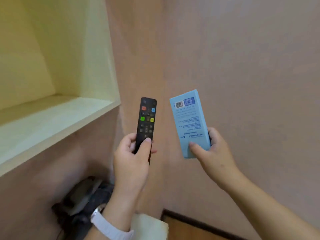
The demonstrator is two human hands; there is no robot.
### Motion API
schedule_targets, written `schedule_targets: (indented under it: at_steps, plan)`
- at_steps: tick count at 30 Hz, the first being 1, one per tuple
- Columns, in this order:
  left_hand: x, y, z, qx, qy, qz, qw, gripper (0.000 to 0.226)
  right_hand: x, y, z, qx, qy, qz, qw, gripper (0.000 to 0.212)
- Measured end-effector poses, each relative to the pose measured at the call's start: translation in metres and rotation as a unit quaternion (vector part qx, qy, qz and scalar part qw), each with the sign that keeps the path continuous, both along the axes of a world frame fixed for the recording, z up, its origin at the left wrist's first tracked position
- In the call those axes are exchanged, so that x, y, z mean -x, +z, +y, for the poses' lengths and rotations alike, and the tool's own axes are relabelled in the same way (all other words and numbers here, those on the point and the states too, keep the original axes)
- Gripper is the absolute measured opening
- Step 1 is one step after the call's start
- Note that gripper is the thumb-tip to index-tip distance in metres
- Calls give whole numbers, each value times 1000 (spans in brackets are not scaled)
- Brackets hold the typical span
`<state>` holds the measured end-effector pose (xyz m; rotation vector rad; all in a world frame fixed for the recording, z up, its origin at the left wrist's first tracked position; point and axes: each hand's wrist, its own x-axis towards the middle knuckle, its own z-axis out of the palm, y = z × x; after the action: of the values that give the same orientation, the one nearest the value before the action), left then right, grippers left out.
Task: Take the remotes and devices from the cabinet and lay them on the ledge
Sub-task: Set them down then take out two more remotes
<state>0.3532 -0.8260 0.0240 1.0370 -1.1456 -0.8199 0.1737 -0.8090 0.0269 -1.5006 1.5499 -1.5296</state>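
My left hand [131, 160] grips a slim black remote [146, 122] with red, blue, green and yellow buttons, thumb pressed on its lower face, the remote pointing up and away. My right hand [213, 149] holds a pale blue box [188, 122] printed with text and a barcode, thumb on its front, fingers behind. Both items hang in the air in front of a pinkish wall, right of the pale wooden cabinet shelf [52, 125], which shows nothing on it.
The cabinet's open compartment [43, 58] fills the upper left. A pinkish wall panel [242, 66] spans the right. Dark equipment [83, 201] lies on the floor below the shelf. A dark baseboard [199, 222] and wooden floor sit at the bottom.
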Motion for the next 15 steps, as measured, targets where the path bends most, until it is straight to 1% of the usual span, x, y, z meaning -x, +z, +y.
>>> schedule_targets:
  at_steps: [3, 7, 12, 15]
  plan:
    - [38, -12, 11, -29, -75, 9, 997, 9, 36, -10, 38, -18, -65, -13, 998, 23]
    - [102, -21, 44, -72, -167, 18, 983, 6, 87, -15, 95, -18, -139, -22, 990, 25]
    - [193, -36, 107, -100, -256, 5, 961, 8, 160, -24, 180, -17, -210, -46, 976, 25]
    - [256, -42, 157, -112, -300, -12, 947, 8, 213, -35, 246, -29, -261, -63, 963, 23]
